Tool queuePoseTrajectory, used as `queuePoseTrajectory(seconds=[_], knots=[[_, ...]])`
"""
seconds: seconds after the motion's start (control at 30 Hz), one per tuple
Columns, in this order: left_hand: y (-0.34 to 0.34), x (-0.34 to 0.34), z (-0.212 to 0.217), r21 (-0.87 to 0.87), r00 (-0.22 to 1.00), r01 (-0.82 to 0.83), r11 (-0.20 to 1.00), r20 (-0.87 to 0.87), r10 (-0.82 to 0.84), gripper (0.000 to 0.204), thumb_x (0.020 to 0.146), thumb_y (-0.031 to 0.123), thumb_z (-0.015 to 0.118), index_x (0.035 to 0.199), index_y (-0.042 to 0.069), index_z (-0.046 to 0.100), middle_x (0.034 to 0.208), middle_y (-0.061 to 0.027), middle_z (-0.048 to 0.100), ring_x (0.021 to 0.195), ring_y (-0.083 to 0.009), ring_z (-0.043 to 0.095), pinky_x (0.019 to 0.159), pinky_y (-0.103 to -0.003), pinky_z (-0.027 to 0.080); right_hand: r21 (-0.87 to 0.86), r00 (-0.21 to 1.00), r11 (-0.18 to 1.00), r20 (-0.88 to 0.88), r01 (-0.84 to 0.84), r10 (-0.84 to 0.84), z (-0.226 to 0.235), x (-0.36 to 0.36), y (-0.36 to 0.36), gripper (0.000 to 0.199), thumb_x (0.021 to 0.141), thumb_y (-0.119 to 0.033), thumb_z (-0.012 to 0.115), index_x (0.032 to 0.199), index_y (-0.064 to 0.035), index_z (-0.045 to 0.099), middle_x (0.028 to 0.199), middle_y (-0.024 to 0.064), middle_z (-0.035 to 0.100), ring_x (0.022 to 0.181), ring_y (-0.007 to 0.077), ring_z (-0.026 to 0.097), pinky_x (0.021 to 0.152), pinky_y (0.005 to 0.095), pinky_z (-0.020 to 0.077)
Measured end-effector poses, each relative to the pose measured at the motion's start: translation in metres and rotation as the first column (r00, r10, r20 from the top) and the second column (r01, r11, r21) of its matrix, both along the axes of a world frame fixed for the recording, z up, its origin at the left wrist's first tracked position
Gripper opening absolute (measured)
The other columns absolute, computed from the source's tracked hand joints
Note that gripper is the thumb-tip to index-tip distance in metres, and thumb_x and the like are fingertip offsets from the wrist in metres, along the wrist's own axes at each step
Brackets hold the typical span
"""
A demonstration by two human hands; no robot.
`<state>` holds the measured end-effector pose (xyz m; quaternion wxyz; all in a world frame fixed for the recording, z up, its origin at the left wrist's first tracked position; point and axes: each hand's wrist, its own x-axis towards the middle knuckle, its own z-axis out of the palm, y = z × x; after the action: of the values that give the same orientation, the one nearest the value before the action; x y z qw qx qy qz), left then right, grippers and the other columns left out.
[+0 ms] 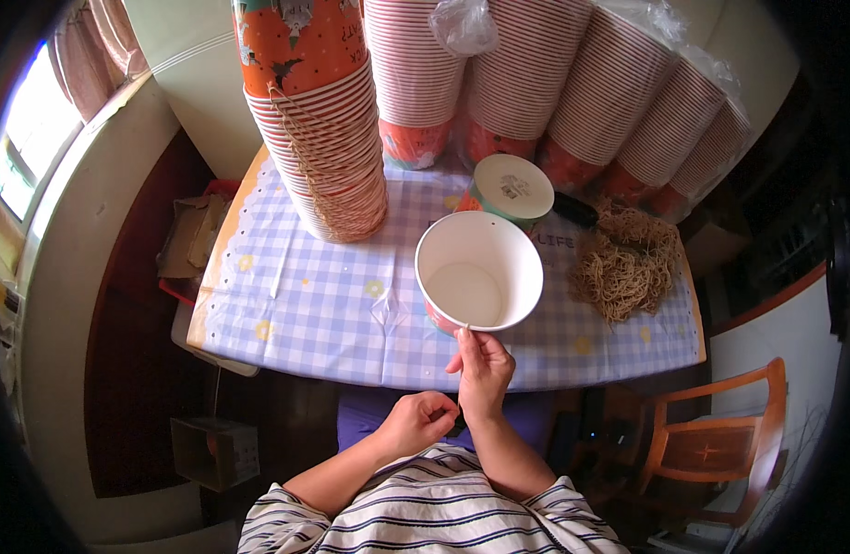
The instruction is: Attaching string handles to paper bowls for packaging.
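Note:
An open paper bucket (476,277), white inside and reddish outside, stands near the front edge of the table, with a small hole close to its far rim. My right hand (485,369) is at its near rim, thumb and forefinger pinched together there. Whether a cord is also between those fingers cannot be made out. Close to my right wrist, my left hand (418,418) is curled closed in front of my body, and what it may hold is hidden. Behind the open bucket, another bucket (512,187) rests upside down, its white base facing up.
A tall stack of nested paper buckets (328,166), hung with loops of cord (319,175), stands at left. Several plastic-wrapped stacks (526,65) line the back. Tangled tan cord (632,268) lies at right beside a black object (575,210). A wooden chair (716,443) stands at lower right.

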<state>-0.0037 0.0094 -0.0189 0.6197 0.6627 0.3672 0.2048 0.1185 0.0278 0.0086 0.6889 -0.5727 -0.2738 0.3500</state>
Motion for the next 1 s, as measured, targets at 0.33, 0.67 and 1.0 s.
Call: queuePoseTrajectory(seconds=[0.33,0.67,1.0], knots=[[0.003,-0.025,-0.006,-0.245,0.994,0.085,0.966,0.082,-0.067,0.022,0.092,0.015,0.057,0.105,-0.002,0.063,0.084,-0.0001,0.062,0.076,-0.0042,0.052,0.066,-0.02,0.044,0.045,0.971,0.971,0.026,0.236,-0.238,-0.005,0.049,-0.006,0.017,0.087,-0.018,0.064,0.081,-0.0025,0.062,0.056,-0.0034,0.049,0.048,0.0034,0.04,0.046,0.0184,0.0288],[0.016,-0.038,0.011,-0.255,0.999,0.045,0.966,0.031,-0.039,0.02,0.09,0.019,0.061,0.094,0.001,0.067,0.076,0.0023,0.062,0.069,-0.0034,0.05,0.06,-0.018,0.041,0.128,0.949,0.95,-0.178,0.285,-0.261,-0.014,0.114,-0.016,0.014,0.087,-0.017,0.062,0.083,-0.0034,0.061,0.065,-0.0018,0.053,0.057,0.006,0.043,0.053,0.0198,0.0329],[0.01,-0.02,0.015,-0.134,0.954,0.176,0.975,-0.22,-0.203,0.018,0.087,0.013,0.063,0.098,-0.001,0.066,0.08,-0.0022,0.066,0.073,-0.0058,0.055,0.064,-0.021,0.045,0.133,0.978,0.99,-0.21,0.04,-0.012,-0.02,0.133,-0.019,0.013,0.083,-0.014,0.064,0.09,-0.0038,0.062,0.079,0.0014,0.061,0.074,0.0083,0.051,0.065,0.0221,0.0385]])
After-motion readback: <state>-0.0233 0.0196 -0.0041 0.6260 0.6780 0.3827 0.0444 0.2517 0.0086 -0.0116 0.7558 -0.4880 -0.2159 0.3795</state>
